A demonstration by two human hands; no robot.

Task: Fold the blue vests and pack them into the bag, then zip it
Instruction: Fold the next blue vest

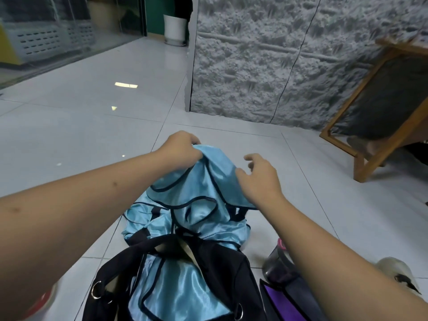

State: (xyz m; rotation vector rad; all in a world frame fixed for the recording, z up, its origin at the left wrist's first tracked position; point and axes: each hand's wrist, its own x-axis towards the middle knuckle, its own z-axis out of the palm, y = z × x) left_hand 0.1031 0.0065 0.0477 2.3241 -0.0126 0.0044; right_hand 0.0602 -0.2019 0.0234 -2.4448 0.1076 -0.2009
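- The floor (97, 126) of pale glossy tiles spreads under and beyond both my hands, with bright lights mirrored in it to the far left of my left hand.
- A grey rough-textured wall (266, 59) stands well beyond my hands, its corner just past my left hand's line; one dark seam runs down it.
- Far to the left beyond my left hand is a glass partition (58, 31), and past it one white cylindrical bin (174, 27).
- One wooden-framed chair (379, 107) with dark fabric leans well beyond and to the right of my right hand.
- One black bag (222, 262) lies open on the floor below my hands, nearer to me, between my forearms; two metal rings show on it.
- I count at least two blue vests: one raised blue vest (203, 179) with dark trim hangs between my hands, and a packed vest (178, 288) lies inside the bag. More blue cloth sits heaped on the floor just behind the bag; I cannot tell how many pieces.
- My left hand (183, 147) pinches the top of the raised vest, fingers curled over the cloth.
- My right hand (261, 179) rests against the vest's right edge, fingers loosely bent and spread, gripping nothing I can see.
- Under my right forearm: one dark bottle (278, 262), one purple item (284, 304), one pale shoe (398, 272).
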